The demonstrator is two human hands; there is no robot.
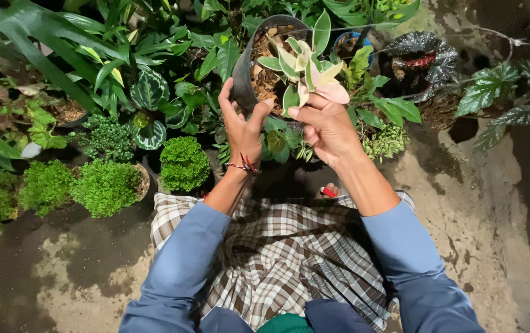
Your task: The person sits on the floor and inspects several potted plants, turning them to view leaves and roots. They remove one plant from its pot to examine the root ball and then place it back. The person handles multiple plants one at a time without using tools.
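Currently both hands are up on a dark grey plastic pot, held tilted toward the camera above the other plants. Left hand grips the pot's near-left wall, thumb and fingers wrapped on the rim — clenched on the pot. Right hand sits at the pot's right side, fingers curled in and pinching at the base of the variegated plant in it; whether it also touches the pot wall I cannot tell. Plant has green, cream and pink leaves, and the pot is filled with coarse brown bark chips. A red thread bracelet is on the left wrist, and both arms are in blue sleeves. Checked brown-and-white cloth covers the person's lap below the hands. Packages, labels or signs — none legible; just a small red object near the right forearm, too small to identify. Round bushy green plants stand on the ground to the left, striped-leaf plants behind them, dark silver-patterned leaves far right. Ground is wet, patchy concrete.
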